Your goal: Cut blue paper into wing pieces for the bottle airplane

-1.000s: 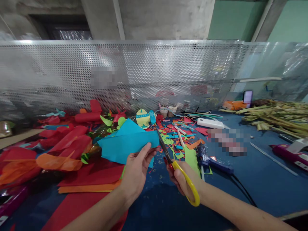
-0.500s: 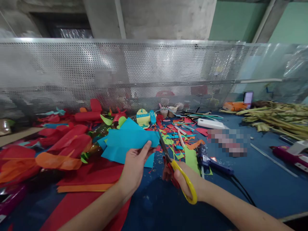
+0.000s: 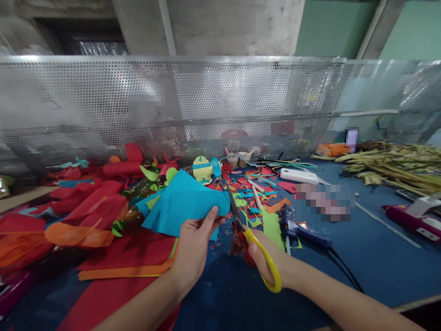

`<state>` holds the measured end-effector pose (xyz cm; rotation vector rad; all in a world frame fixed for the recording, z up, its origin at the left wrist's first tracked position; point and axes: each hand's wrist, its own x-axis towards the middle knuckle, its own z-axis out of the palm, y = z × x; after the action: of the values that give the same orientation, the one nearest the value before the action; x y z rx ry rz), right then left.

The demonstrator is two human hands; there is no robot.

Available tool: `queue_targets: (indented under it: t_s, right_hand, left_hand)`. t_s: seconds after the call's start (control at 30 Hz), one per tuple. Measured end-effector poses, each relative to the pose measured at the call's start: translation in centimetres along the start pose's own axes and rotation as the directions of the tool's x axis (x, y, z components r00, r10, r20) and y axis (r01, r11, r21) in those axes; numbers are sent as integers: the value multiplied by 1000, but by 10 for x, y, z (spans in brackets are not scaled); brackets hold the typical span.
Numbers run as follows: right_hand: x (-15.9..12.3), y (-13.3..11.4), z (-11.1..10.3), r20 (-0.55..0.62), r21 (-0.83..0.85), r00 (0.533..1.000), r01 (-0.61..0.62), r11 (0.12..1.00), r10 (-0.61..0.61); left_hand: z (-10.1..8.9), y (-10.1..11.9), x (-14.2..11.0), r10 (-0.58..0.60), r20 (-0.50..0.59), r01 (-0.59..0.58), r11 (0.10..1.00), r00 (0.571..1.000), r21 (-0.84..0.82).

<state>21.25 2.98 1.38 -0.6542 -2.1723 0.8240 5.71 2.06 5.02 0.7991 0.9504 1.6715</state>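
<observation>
My left hand [image 3: 198,243] pinches the lower right part of a blue sheet of paper [image 3: 182,207] between thumb and fingers. In my right hand [image 3: 268,257] is a pair of scissors [image 3: 257,248] with yellow and red handles and dark blades pointing up and away. The blades lie right beside the sheet's right edge; whether they touch it I cannot tell. Below and left of the sheet are red paper sheets [image 3: 120,253] and an orange strip [image 3: 124,271]. Small colourful paper scraps [image 3: 248,188] are strewn beyond the blades.
To the right lie a blue glue gun [image 3: 303,230] with a cord, a green paper piece [image 3: 272,230], a white power strip or case [image 3: 299,176] and dried stalks [image 3: 396,163]. Red paper shapes [image 3: 96,202] pile up on the left. A perforated metal panel [image 3: 220,101] stands behind.
The blue sheet has turned slightly in my left hand, and its left side sits differently. The whole view has shifted a little. Both hands keep their holds.
</observation>
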Motion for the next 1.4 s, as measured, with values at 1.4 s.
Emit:
queue_targets:
  t_s: [1.4]
  right_hand:
    - [-1, 4, -3, -7, 97, 975, -221, 970, 223]
  left_hand:
    - [-11, 5, 18, 60, 21, -61, 995, 998, 78]
